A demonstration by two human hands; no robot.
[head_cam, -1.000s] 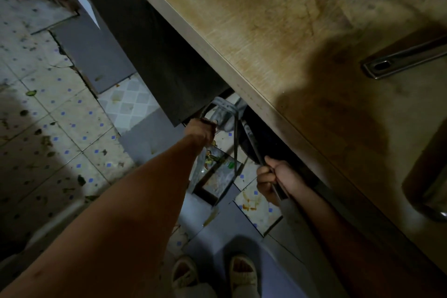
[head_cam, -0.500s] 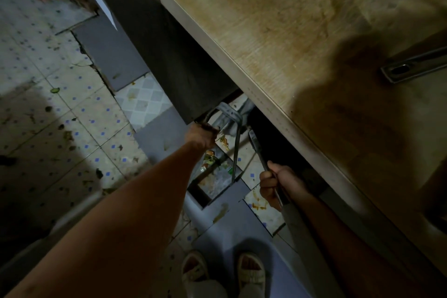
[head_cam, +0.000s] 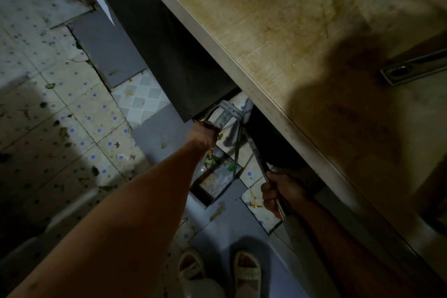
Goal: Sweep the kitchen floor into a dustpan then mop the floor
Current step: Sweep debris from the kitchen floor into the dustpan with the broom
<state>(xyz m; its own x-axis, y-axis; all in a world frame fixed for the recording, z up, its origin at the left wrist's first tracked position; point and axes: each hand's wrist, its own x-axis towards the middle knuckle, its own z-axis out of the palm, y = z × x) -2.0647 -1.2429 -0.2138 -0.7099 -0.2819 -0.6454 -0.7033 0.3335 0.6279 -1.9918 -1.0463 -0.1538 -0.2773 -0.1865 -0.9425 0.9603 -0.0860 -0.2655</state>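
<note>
A metal dustpan point(head_cam: 214, 182) stands on the floor below the counter edge, with food scraps and litter lying in its tray. Its upright handle frame point(head_cam: 229, 113) rises toward the counter. My left hand point(head_cam: 205, 132) grips the top of that handle. My right hand point(head_cam: 280, 192) grips a thin metal broom shaft point(head_cam: 256, 155) that slants down under the counter; the broom head is hidden in the dark there. Scraps and stains dot the tiled floor point(head_cam: 72, 116) to the left.
A stained wooden countertop point(head_cam: 278, 31) overhangs on the right, with a metal utensil handle point(head_cam: 411, 68) lying on it. A dark cabinet side point(head_cam: 157, 43) stands behind the dustpan. My two slippered feet point(head_cam: 217, 271) stand on grey floor patches.
The view has shifted a little, so the counter sits further right. Both hands keep their grips on the dustpan handle and the broom shaft; the dustpan stays in much the same spot.
</note>
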